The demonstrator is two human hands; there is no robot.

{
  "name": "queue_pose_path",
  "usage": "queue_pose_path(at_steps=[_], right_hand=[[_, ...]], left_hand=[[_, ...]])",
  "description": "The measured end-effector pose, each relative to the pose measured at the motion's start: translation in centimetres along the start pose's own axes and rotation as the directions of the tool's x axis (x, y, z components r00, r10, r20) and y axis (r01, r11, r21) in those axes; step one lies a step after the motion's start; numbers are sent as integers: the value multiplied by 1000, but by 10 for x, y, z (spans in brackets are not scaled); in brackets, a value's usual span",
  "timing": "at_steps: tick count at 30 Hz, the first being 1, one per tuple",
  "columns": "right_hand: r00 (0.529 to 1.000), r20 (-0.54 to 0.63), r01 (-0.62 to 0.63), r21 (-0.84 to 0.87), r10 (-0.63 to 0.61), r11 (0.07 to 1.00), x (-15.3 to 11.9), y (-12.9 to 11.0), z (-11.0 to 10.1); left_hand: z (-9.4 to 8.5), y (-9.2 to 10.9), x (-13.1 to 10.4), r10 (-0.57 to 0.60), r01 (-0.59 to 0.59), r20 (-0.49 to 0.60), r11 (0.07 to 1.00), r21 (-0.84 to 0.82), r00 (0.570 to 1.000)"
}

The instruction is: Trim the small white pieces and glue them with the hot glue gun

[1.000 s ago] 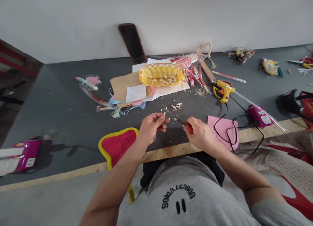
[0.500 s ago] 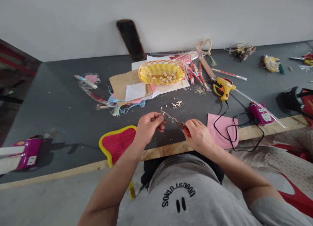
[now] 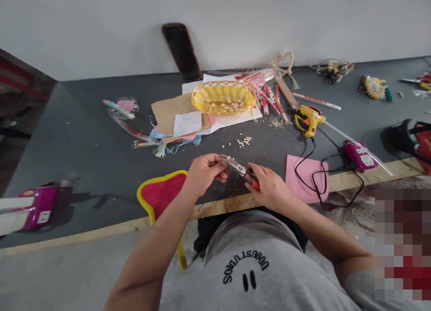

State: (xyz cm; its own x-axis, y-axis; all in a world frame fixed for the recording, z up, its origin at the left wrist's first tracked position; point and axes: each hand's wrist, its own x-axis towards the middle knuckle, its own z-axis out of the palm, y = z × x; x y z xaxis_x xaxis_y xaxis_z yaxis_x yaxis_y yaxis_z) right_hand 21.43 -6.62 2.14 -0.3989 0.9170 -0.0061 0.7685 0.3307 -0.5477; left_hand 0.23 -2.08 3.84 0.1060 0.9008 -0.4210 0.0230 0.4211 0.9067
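My right hand (image 3: 269, 183) is wrapped round the handles of a pair of scissors (image 3: 240, 168), which look orange-red where they show. The metal blades point left toward my left hand (image 3: 204, 173). Its thumb and forefinger are pinched together at the blade tips, on something too small to make out. A tiny whitish piece (image 3: 229, 157) shows by the blades. Just beyond lies a small heap of cut whitish bits (image 3: 244, 142) on the grey table (image 3: 94, 163). Behind them stands a yellow woven basket (image 3: 206, 94) with pale little pieces inside.
Papers, blue tassels (image 3: 191, 140) and red-patterned sticks (image 3: 272, 100) surround the basket. To the right are a yellow glue gun (image 3: 309, 120), its black cord, a pink sheet (image 3: 305, 187) and a purple socket block (image 3: 358, 156). A phone (image 3: 182, 51) leans against the wall. A red-yellow fan-shaped thing (image 3: 161, 192) is left.
The scissors have turned so their flat side and pivot show more, and my right hand's fingers have loosened and shifted on the handles. My left hand keeps its pinch in nearly the same place.
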Motion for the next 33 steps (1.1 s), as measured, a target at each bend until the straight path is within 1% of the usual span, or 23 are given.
queue_pose_path(at_steps=[2,4,8,13,17,19,21,23,25,29,31,33], right_hand=[[998,63,-27,-22,28,999,1,-1,-1],[994,94,-48,-42,52,998,3,-2,-2],[991,122,-41,-69,49,997,5,-2,-3],[980,179,-57,-163,86,985,8,0,-4],[977,192,-57,-169,90,984,8,2,-8],[977,199,-42,-170,76,985,8,3,-11],[974,216,-28,-169,65,985,7,4,-13],[973,225,-24,-165,61,986,6,4,-15],[974,219,-20,-152,53,988,5,4,-15],[979,204,8,-140,21,990,5,3,-11],[978,204,3,-180,35,984,6,3,-8],[973,219,-22,-227,74,974,8,2,-5]], left_hand=[[3,1,0,15,-15,-8,1000,1,1000],[5,1,0,37,-37,-22,999,7,999],[8,-2,1,82,-80,-49,996,38,995],[10,-9,3,100,-96,-71,994,60,992],[10,-11,6,107,-106,-36,994,34,994],[7,-10,8,66,-66,15,998,2,998],[3,-8,9,-10,13,89,999,-38,996],[-1,-6,9,-77,90,164,993,-71,983],[-3,-4,9,-110,132,216,987,-93,970],[-4,-2,10,-126,159,243,980,-121,962],[-2,-5,13,-140,173,227,976,-131,964],[0,-9,16,-151,179,184,973,-146,971]])
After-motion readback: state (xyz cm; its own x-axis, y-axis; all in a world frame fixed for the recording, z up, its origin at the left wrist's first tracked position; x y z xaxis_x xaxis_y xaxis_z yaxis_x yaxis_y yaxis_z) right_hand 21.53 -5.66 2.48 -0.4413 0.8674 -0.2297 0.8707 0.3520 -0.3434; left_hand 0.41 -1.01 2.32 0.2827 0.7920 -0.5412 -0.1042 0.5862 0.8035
